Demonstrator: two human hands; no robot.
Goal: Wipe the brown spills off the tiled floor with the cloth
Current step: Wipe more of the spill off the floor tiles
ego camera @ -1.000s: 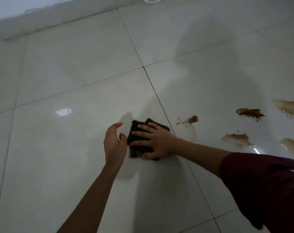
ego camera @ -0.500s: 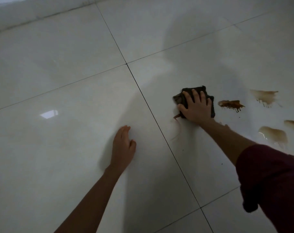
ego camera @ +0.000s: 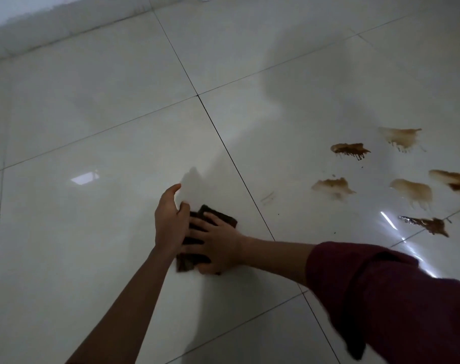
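Head view, looking down on a glossy pale tiled floor crossed by dark grout lines. A bright rectangular reflection lies on the left tile. Left hand: set on edge beside the cloth, its fingers held together and pointing away from the viewer, the thumb touching the cloth's left border; whether it pinches the fabric cannot be told. Cloth: dark, folded, flat on the floor just left of the long diagonal grout line, between the two hands; its far corner shows beyond the right hand's fingertips and its near edge shows below them. Right hand: palm down on top of the cloth, fingers straight and slightly spread, pointing left toward the left hand and pressing the fabric against the tile. A dark red sleeve covers the right upper forearm at lower right. Brown spills: six separate patches on the tile to the right of the diagonal grout line, well apart from the cloth; the nearest lies beyond the right forearm, the others farther right, up to the frame's edge.
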